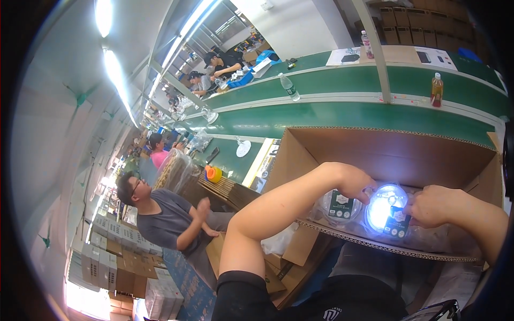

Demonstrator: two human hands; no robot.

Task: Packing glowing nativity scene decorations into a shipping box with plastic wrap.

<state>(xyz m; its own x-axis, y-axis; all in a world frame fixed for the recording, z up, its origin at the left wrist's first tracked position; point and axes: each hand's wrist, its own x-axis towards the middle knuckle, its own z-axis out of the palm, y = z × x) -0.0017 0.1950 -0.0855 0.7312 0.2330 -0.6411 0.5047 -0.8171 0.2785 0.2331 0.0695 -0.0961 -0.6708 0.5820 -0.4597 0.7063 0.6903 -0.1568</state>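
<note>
A round lamp (380,209) glows bright white inside the open cardboard box (385,155). It has a transparent rim, and a dark printed card (398,222) lies on its right side. My left hand (352,182) reaches over the box from the left, its fingers closed at the lamp's upper left edge. At the right edge, my right hand (431,207) has its fingers bent and pressed against the lamp beside the card. Left of the lit lamp lies another round transparent piece (341,207) with a dark card. Glare hides the lamp's inner details.
A green workbench (241,119) runs behind the box, with a water bottle (288,86) and a drink bottle (437,90) on its ledge. An orange tape roll (213,174) sits at left. A person in grey (171,219) is close by; open cartons (292,254) lie below.
</note>
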